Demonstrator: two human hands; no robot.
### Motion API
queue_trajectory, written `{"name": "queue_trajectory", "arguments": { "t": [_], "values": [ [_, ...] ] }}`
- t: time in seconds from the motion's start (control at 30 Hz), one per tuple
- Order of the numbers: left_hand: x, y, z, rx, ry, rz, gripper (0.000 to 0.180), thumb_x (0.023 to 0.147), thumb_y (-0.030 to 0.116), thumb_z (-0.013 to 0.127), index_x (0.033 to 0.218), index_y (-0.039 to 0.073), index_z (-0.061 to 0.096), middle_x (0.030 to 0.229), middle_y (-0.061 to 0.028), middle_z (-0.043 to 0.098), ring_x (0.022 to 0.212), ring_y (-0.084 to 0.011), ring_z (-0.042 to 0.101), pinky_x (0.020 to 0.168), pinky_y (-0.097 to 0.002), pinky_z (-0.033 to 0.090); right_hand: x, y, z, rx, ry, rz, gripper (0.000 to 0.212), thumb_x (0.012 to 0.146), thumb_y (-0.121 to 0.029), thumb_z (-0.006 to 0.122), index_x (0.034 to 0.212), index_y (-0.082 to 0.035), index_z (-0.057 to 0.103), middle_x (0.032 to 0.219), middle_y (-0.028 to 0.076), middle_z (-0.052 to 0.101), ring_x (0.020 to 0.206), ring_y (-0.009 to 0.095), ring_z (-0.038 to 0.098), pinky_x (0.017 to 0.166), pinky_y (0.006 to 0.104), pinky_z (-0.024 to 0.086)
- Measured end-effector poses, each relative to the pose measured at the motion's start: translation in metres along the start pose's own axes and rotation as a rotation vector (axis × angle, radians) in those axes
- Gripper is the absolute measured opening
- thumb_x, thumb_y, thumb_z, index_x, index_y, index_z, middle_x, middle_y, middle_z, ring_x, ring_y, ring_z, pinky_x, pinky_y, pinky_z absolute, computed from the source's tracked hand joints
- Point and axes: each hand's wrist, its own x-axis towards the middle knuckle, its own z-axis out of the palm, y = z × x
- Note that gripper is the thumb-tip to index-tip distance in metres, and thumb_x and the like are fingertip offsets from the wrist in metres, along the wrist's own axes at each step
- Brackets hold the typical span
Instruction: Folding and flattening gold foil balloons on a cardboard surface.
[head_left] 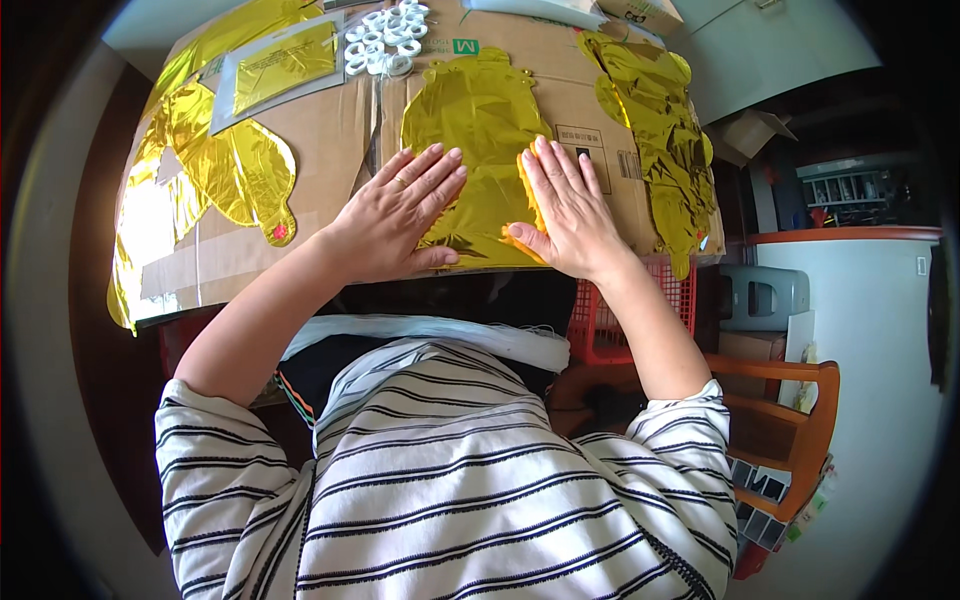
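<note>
A flat gold foil balloon (475, 110) lies in front of me on a cardboard box. My left hand (405, 205) rests palm down on its left side, fingers stretched out. On its right side, my right hand (570, 215) lies flat, fingers extended and thumb apart. Bright orange patches show along the right hand's fingers and thumb; I cannot tell whether they are reflections in the foil. Neither hand grips anything. The part of the balloon under my palms is hidden.
More gold foil (240, 160) lies at the left, and a crinkled gold piece (655, 140) at the right of the cardboard box (330, 170). Small white rolls (385, 40) sit at the back beside a clear packet (285, 70). A red plastic basket (600, 325) and wooden chair (815, 420) stand right.
</note>
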Motion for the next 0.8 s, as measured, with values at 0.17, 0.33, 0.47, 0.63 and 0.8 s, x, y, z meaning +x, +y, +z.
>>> {"name": "queue_trajectory", "arguments": {
  "t": [0.17, 0.33, 0.47, 0.63, 0.8],
  "values": [
    [-0.002, -0.007, -0.006, -0.027, -0.039, 0.033, 0.088, 0.095, 0.06, 0.051, 0.155, 0.0, 0.027, 0.162, -0.0192, 0.026, 0.152, -0.0323, 0.022, 0.125, -0.0446, 0.015, 0.0, 0.0, 0.001, -0.016, 0.002, -0.002, 0.092, 0.095, -0.063, 0.05, 0.159, -0.003, 0.021, 0.165, 0.021, 0.019, 0.153, 0.035, 0.019, 0.122, 0.0552, 0.011],
    [-0.003, -0.019, -0.017, -0.17, -0.091, 0.029, 0.091, 0.093, 0.057, 0.058, 0.157, 0.003, 0.025, 0.163, -0.0174, 0.024, 0.153, -0.0308, 0.019, 0.126, -0.0427, 0.014, 0.001, 0.0, -0.004, -0.002, -0.026, 0.003, 0.091, 0.096, -0.064, 0.049, 0.158, -0.004, 0.022, 0.164, 0.022, 0.02, 0.153, 0.035, 0.02, 0.123, 0.0535, 0.011],
    [-0.009, -0.022, -0.011, -0.121, -0.09, 0.057, 0.091, 0.092, 0.056, 0.059, 0.157, 0.003, 0.024, 0.164, -0.0169, 0.024, 0.153, -0.0308, 0.018, 0.126, -0.0428, 0.013, 0.004, -0.01, -0.02, 0.022, -0.021, 0.058, 0.092, 0.096, -0.064, 0.047, 0.159, -0.002, 0.019, 0.164, 0.021, 0.021, 0.153, 0.034, 0.019, 0.123, 0.0521, 0.01],
    [-0.006, -0.019, -0.017, -0.107, -0.112, 0.052, 0.094, 0.092, 0.058, 0.059, 0.158, 0.003, 0.021, 0.164, -0.0169, 0.023, 0.153, -0.0309, 0.017, 0.126, -0.0431, 0.013, 0.01, -0.042, -0.008, 0.059, 0.026, 0.029, 0.089, 0.097, -0.062, 0.047, 0.157, -0.001, 0.023, 0.164, 0.02, 0.021, 0.153, 0.035, 0.02, 0.122, 0.0543, 0.011],
    [-0.008, -0.02, -0.015, -0.155, -0.056, 0.056, 0.098, 0.089, 0.057, 0.064, 0.158, 0.002, 0.022, 0.163, -0.0174, 0.024, 0.153, -0.0321, 0.02, 0.125, -0.044, 0.017, 0.005, -0.041, 0.006, 0.091, 0.017, 0.035, 0.088, 0.097, -0.061, 0.049, 0.157, -0.002, 0.024, 0.164, 0.021, 0.021, 0.152, 0.037, 0.02, 0.122, 0.0572, 0.011]
  ]
}}
